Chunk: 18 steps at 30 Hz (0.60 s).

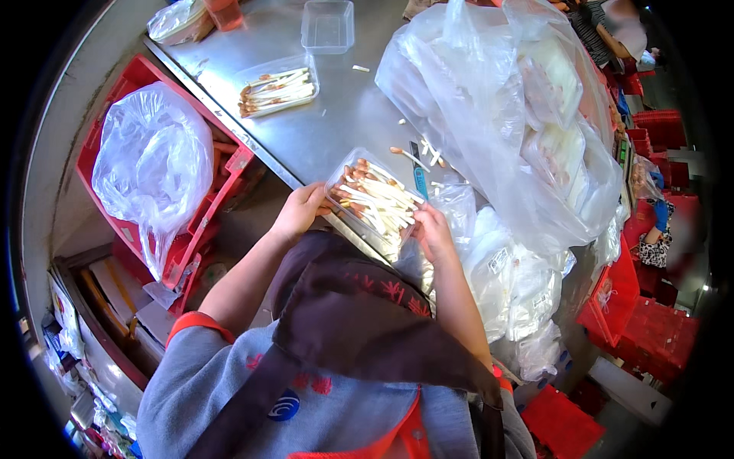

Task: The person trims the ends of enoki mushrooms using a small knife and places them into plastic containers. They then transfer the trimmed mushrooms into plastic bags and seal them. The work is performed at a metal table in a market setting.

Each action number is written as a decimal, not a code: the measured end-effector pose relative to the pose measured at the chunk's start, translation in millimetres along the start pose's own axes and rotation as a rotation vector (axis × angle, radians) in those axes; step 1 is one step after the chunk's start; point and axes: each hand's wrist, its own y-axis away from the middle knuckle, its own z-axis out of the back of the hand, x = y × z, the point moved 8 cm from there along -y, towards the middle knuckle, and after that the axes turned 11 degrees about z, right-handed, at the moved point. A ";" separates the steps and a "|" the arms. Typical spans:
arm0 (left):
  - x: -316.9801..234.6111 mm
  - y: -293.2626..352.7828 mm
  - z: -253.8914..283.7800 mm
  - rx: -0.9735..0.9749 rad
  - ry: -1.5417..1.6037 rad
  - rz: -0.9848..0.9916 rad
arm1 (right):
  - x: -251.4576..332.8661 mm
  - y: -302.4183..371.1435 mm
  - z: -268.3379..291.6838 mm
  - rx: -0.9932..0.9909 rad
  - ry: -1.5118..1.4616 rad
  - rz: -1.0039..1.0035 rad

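A clear plastic tray [349, 170] full of long, thin mushrooms [373, 191] with white stems and brown caps is held between my hands at the table's near edge. My left hand [304, 209] grips its left side, thumb and fingers closed on the rim. Closed at the right side is my right hand [433, 232], its fingertips by the stem ends. Just past the tray lie a blue-handled knife [420, 177], a loose mushroom [411, 161] and several cut stem pieces [433, 151]. Farther left, a second tray of mushrooms [278, 90] rests on the metal table [348, 99].
An empty clear tray [327, 27] stands at the back. Large translucent plastic bags [497, 99] cover the table's right side, with more bags [505, 283] below. To the left, a red crate [115, 203] holds a clear bag [153, 138]. Other people work at the far right.
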 end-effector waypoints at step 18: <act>-70.9 -2.2 -77.8 -0.365 -1.226 -0.743 | 68.3 0.9 -82.8 0.043 1.597 0.918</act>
